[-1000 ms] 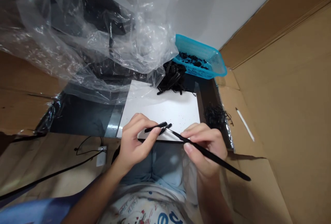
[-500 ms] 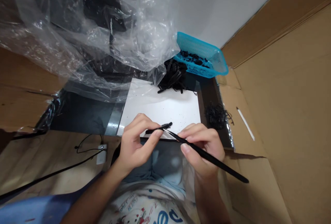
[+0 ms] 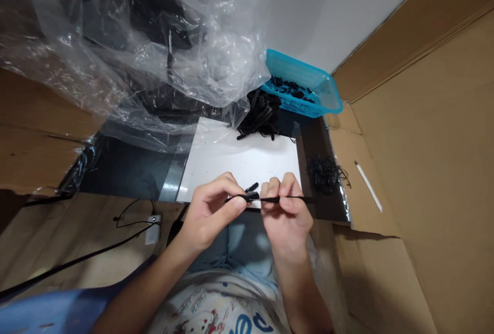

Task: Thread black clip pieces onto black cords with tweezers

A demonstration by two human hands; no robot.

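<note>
My left hand [image 3: 210,215] pinches a small black strip [image 3: 244,198] between thumb and fingers, just above the near edge of a white board [image 3: 239,161]. My right hand [image 3: 286,215] holds a slim black tool [image 3: 297,199] level, and its thin end meets the strip between my hands. A short black bit [image 3: 251,187] sticks up from the strip. My fingers hide part of the tool.
Beyond the board lie black strips [image 3: 260,116], and a blue plastic basket [image 3: 293,64] holds more black pieces. A black tangle [image 3: 324,174] sits to the right. Clear plastic sheeting [image 3: 154,40] hangs at upper left. Cardboard [image 3: 424,118] walls the right side.
My right hand has moved left and turned the tool from slanting toward the lower right to nearly level. Its fingers now sit upright over the tool. My left hand keeps its pinch on the strip.
</note>
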